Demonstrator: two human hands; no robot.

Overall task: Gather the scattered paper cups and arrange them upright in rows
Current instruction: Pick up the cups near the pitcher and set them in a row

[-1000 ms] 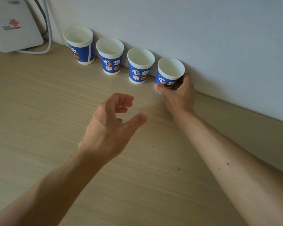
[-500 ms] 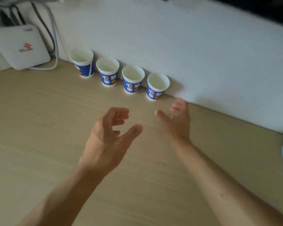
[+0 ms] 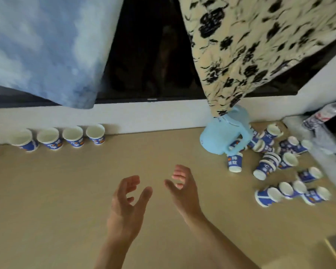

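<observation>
We see the cups in two groups, both away from the hands. A row of four cups [image 3: 74,136] stands upright at the back left of the desk [image 3: 66,191], mouths up, just beside the white wall [image 3: 153,115] and well apart from the left hand [image 3: 124,206]. The scattered cups [image 3: 270,166] lie in a loose heap at the far right, off to the side of the right hand [image 3: 182,191]. Most lie on their sides with mouths pointing different ways, and several touch one another. One upturned cup [image 3: 234,162] at the near edge of the heap stands mouth down, the nearest to the right hand yet clearly apart from it.

The desk is pale wood grain. A light blue kettle [image 3: 221,136] sits at the back right, against the heap, with a few cups showing past its handle. Above the wall we see a dark opening [image 3: 149,55]. A blue and white cloth [image 3: 47,45] hangs over its left part and a cream flowered cloth [image 3: 260,45] over its right, reaching down to the kettle's top. A blurred plastic bottle [image 3: 324,113] lies at the far right.

Both hands are held over the middle of the desk, near each other, palms turned inward. Their fingers are loosely curled and thumbs spread. Neither hand holds anything or touches a cup. Our bare forearms come in from the bottom edge.
</observation>
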